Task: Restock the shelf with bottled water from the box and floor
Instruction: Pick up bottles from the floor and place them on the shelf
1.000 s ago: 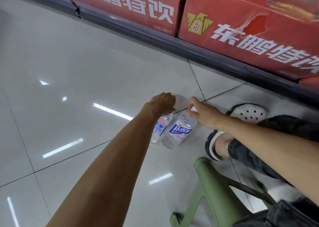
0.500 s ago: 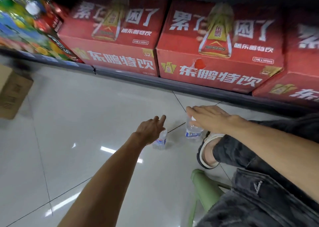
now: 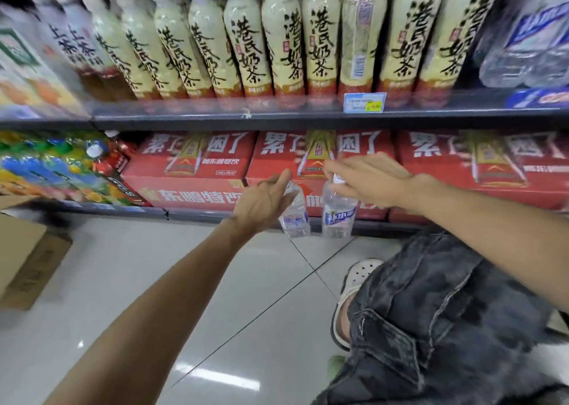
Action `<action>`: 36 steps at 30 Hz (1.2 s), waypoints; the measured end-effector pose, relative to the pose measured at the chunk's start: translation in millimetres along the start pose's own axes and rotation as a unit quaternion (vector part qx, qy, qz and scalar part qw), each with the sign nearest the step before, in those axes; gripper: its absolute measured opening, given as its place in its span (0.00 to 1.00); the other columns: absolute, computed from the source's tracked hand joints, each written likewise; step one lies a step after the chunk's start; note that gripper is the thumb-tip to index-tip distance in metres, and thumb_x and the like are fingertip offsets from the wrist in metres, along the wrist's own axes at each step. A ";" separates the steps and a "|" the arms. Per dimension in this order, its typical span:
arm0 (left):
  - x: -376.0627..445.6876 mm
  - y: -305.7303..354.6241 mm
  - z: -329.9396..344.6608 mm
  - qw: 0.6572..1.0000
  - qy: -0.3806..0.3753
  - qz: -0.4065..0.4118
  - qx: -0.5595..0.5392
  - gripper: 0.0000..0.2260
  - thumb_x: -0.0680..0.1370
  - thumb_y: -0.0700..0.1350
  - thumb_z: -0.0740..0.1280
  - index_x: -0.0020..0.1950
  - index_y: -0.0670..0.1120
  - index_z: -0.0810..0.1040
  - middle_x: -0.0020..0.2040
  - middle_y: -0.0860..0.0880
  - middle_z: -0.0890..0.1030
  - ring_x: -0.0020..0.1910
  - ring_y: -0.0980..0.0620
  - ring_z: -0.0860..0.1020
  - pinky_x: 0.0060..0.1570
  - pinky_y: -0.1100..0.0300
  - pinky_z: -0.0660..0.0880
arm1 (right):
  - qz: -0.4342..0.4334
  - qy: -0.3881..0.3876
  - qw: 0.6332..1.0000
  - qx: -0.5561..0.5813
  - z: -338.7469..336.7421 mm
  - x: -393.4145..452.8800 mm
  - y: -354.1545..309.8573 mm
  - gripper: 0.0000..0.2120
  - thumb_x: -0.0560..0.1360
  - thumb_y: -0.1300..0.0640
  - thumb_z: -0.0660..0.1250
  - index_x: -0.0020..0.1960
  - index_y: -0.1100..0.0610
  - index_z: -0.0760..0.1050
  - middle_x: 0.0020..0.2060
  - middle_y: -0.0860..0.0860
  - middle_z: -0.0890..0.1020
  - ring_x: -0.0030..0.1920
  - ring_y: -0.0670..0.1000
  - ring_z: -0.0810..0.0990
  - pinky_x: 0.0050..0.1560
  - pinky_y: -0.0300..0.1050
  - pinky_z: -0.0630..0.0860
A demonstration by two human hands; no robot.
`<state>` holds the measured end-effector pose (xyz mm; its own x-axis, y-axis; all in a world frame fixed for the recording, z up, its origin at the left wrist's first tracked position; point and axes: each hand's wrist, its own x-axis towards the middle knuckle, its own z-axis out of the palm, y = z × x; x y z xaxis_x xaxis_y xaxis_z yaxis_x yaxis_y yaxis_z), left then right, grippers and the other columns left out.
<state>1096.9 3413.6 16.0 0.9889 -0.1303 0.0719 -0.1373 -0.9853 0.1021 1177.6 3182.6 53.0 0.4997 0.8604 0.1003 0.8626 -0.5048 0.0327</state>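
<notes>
Both hands carry one bottle each, clear of the floor, in front of the red drink cartons (image 3: 197, 173) on the bottom shelf. The left hand (image 3: 261, 201) has its grip closed round the neck of a small clear plastic water bottle with a pale blue-and-white label (image 3: 295, 219); that bottle hangs tilted, base toward 5 o'clock. The right hand (image 3: 366, 179) has fingers nearly straight, pinching the white cap of a second clear plastic bottle with a blue label (image 3: 338, 213), which hangs near upright. The two bottles are just beside each other, not clearly touching.

Judgement: this is the lift-to-shelf step. The matching clear bottled water (image 3: 529, 35) sits at 1 o'clock on the upper dark shelf (image 3: 277, 121), right of the cream milk-tea bottles (image 3: 286, 41), so that is the likely target.

Tips:
- The right-hand pinch looks weak; shift down to the bottle body before raising.
- Level the left bottle before it meets the shelf edge.
- Set bases down first, labels outward.
- Place one at a time; the slot's free space is not visible.

The brown cardboard box (image 3: 27, 266) sits at 9 o'clock on the floor.
</notes>
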 end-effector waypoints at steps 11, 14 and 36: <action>63.9 72.7 -142.9 0.978 0.185 0.063 0.071 0.17 0.81 0.58 0.54 0.57 0.45 0.68 0.30 0.52 0.70 0.26 0.47 0.73 0.26 0.55 0.73 | 0.066 0.179 0.980 -0.056 -129.4 -44.3 54.3 0.10 0.80 0.46 0.57 0.54 0.52 0.69 0.40 0.44 0.77 0.43 0.49 0.73 0.28 0.38 0.59; 78.6 100.1 -171.7 0.972 0.206 0.088 0.066 0.17 0.82 0.58 0.55 0.59 0.45 0.68 0.31 0.51 0.71 0.29 0.46 0.75 0.30 0.52 0.76 | 0.099 0.206 0.972 -0.054 -156.9 -63.8 68.0 0.11 0.80 0.45 0.55 0.54 0.51 0.67 0.42 0.45 0.78 0.45 0.52 0.76 0.33 0.47 0.74; 209.9 334.6 -236.6 0.929 0.232 0.285 0.038 0.17 0.81 0.58 0.55 0.56 0.45 0.64 0.40 0.50 0.71 0.39 0.41 0.76 0.33 0.52 0.69 | 0.370 0.261 0.881 -0.138 -251.6 -244.8 190.6 0.15 0.81 0.45 0.54 0.58 0.56 0.67 0.53 0.52 0.75 0.42 0.61 0.79 0.31 0.47 0.65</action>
<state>1244.9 3082.8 300.0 0.6236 -0.5893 0.5137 -0.6091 -0.7782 -0.1532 1199.9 2858.1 285.0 0.7504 0.1754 0.6373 0.2279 -0.9737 -0.0003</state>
